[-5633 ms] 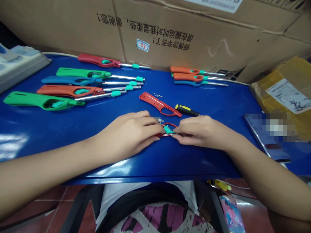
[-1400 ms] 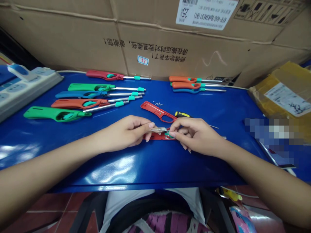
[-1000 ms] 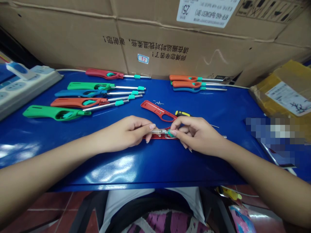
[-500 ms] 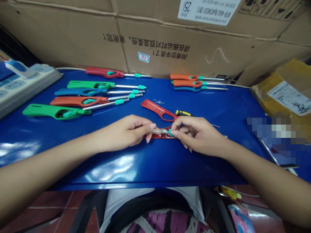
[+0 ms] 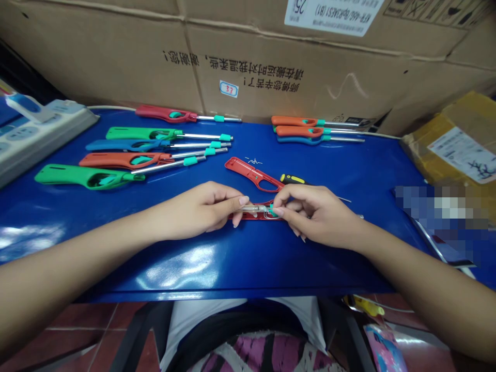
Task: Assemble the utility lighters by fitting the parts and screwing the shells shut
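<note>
My left hand (image 5: 219, 209) pinches a clear fuel tube (image 5: 250, 208) of a gas lighter between thumb and fingers. At the tube's right end, my right hand (image 5: 310, 212) grips a small green lighter part (image 5: 270, 211), its fingertips partly hiding it. Beneath both hands lies a red lighter casing half (image 5: 256, 217), mostly covered by them. The matching red casing half (image 5: 248, 172) rests just beyond, inner side up. A screwdriver with a black and yellow handle (image 5: 293, 179) lies behind my right hand, its shaft passing behind the fingers.
Several lighters, among them a green lighter (image 5: 73, 175), lie at the left. An orange lighter (image 5: 296, 121) lies with others at the back right. A power strip (image 5: 31, 134) stands far left, a cardboard box (image 5: 116, 57) behind, and a taped package (image 5: 461, 139) at right.
The hands stay nearly in place, still holding the tube and the green part. The view has shifted very slightly.
</note>
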Motion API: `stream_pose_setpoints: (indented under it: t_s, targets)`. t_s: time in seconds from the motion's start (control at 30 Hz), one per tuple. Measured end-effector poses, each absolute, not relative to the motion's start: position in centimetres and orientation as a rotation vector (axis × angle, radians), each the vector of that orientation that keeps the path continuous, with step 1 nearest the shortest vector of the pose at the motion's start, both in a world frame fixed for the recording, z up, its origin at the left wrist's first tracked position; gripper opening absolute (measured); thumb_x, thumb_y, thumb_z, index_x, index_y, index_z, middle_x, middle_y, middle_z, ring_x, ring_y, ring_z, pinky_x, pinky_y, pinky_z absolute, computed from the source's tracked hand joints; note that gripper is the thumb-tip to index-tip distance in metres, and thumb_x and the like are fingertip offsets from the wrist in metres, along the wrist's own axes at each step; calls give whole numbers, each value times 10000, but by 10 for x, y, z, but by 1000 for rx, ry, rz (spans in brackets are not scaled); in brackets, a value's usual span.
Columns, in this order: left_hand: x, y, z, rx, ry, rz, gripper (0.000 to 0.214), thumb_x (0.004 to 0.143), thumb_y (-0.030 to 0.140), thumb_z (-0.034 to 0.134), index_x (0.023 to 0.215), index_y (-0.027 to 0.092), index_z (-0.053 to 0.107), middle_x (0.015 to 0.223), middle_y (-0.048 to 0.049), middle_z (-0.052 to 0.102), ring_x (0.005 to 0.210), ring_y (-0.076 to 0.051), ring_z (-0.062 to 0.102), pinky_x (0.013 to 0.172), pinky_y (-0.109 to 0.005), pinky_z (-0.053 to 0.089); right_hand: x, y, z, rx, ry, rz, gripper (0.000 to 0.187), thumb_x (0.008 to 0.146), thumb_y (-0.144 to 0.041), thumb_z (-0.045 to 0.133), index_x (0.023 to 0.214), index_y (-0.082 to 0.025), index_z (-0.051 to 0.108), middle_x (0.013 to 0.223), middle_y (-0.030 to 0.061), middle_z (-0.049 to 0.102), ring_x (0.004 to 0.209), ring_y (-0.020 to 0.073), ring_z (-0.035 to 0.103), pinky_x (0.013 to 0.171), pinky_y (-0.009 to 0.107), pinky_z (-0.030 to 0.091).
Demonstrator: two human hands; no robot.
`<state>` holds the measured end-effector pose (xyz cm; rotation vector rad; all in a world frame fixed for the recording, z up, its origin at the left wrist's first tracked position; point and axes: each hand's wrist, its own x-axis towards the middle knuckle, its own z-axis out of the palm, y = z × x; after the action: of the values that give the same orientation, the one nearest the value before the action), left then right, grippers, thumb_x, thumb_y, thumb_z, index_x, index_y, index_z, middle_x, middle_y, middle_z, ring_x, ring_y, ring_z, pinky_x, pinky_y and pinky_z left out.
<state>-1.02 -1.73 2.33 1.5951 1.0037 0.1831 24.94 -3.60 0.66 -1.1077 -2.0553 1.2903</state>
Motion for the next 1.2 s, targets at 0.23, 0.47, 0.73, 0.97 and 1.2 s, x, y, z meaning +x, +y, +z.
stream_pose_setpoints:
  t_s: [0.23,0.47,0.73,0.97,1.2]
  targets:
    - [-9,-17,23,1588,993,193,459,1023,534,465,773,175,604,477,68,325,409,-81,250,396,-197,199,249,-36,8,-1111,-2081,1264,106,992,-282,591,939,-190,582,568,-66,547,443,73,531,435,192,394]
    - [-10,-17,21,1601,993,177,467,1029,547,461,789,177,616,493,69,322,430,-81,247,413,-196,206,249,-36,7,-1091,-2099,1245,109,991,-274,573,932,-183,581,557,-67,535,437,70,499,437,201,366]
    - [-10,-16,20,1660,991,182,467,1024,551,462,791,178,621,516,63,341,448,-82,269,424,-195,221,249,-36,6,-1084,-2130,1185,107,987,-259,570,927,-175,596,556,-65,531,448,67,467,446,207,347]
    - [-8,-16,21,1759,987,205,470,1016,511,488,729,162,618,527,52,407,456,-73,308,429,-187,235,248,-35,1,-1061,-2165,1107,131,986,-269,587,930,-160,633,591,-54,536,468,62,464,452,198,355]
    - [-8,-15,20,1786,953,227,457,1021,457,497,712,148,630,530,59,426,456,-58,309,431,-178,239,248,-36,-1,-1028,-2207,1001,119,970,-228,601,915,-147,670,627,-45,542,501,54,426,453,174,347]
